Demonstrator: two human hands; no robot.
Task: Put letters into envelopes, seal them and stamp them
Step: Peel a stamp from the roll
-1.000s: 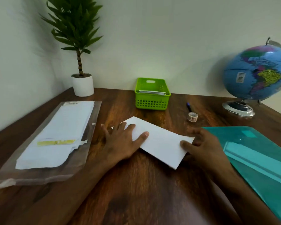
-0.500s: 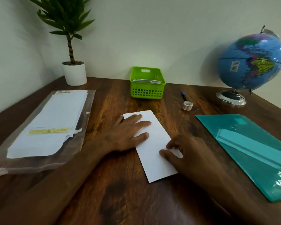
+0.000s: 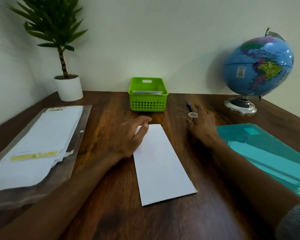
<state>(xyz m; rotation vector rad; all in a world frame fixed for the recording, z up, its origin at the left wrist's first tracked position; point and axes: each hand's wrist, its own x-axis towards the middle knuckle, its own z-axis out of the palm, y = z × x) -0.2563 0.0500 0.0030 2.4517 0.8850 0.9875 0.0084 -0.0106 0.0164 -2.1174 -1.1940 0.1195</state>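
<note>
Dark wood table (image 3: 111,213): envelope (image 3: 160,163) flat at centre, long axis 12 to 6. Left hand (image 3: 128,137) resting loose-fingered on top corner. Right hand (image 3: 202,124) at 2 o'clock, pinching tape roll (image 3: 192,116).

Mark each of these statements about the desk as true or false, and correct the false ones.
1. The envelope lies flat on the desk. True.
2. The right hand rests on the envelope. False: it is off to the side, at the tape roll beside the pen.
3. The left hand touches the envelope's far corner. True.
4. The green basket is empty. False: papers lie in it.
5. The globe stands at the left end of the desk. False: it stands at the right; the plant is at the left.
</note>
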